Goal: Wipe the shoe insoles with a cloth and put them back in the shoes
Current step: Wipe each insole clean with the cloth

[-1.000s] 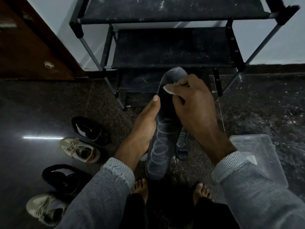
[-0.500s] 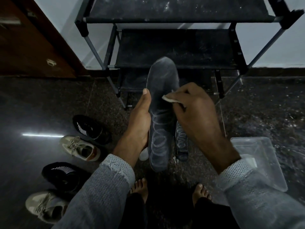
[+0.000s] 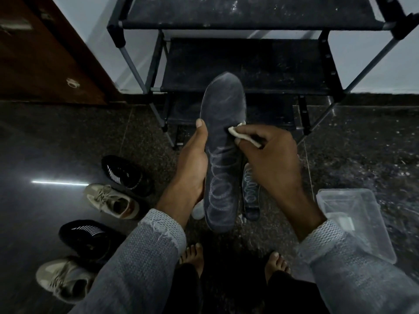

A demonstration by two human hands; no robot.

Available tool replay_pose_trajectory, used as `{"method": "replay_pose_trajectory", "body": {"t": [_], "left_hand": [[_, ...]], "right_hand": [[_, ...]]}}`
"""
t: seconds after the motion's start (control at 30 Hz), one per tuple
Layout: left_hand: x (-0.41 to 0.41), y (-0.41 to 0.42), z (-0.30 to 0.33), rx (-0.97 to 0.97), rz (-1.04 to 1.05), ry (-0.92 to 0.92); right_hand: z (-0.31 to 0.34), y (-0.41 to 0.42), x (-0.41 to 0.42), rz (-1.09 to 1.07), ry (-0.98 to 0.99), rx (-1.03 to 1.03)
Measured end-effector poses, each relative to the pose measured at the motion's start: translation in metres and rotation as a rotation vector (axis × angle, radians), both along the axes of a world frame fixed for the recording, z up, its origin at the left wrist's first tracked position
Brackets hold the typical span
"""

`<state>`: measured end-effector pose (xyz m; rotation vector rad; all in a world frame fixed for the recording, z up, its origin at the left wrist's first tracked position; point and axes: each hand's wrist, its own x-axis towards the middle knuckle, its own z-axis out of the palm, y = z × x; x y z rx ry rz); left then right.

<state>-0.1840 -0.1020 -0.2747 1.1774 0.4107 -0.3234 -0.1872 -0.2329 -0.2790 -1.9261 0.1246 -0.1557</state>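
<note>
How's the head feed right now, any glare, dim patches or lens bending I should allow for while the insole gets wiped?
Head view: dim and underexposed overall, so the black shoes lose detail. One thin bright glare streak lies on the glossy floor at left. Wide-angle bending splays the rack's legs. The held insole, cloth and both hands stay fairly sharp.
</note>
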Motion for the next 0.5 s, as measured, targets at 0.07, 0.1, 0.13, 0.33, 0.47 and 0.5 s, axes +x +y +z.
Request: {"method": "replay_pose_trajectory", "body": {"t": [0.07, 0.1, 0.13, 0.33, 0.47, 0.5], "left_hand": [[0.000, -0.001, 0.000, -0.030, -0.001, 0.015], [-0.001, -0.002, 0.001, -0.048, -0.006, 0.026], [-0.002, -0.004, 0.001, -0.066, -0.020, 0.034], [-0.006, -0.013, -0.003, -0.050, -0.072, 0.032], [-0.004, -0.010, -0.003, -0.121, -0.051, 0.017], [-0.003, -0.009, -0.003, -0.137, -0.047, 0.011]], "right_hand": [[-0.001, -0.002, 0.002, -0.029, 0.002, 0.051], [-0.001, -0.002, 0.002, -0.047, -0.004, 0.077], [0.000, -0.003, 0.003, -0.068, -0.010, 0.103], [0.004, -0.008, 0.008, -0.156, -0.062, 0.207], [0.000, -0.008, 0.005, -0.081, -0.152, -0.080], [0.000, -0.007, 0.004, -0.055, -0.187, -0.170]]}}
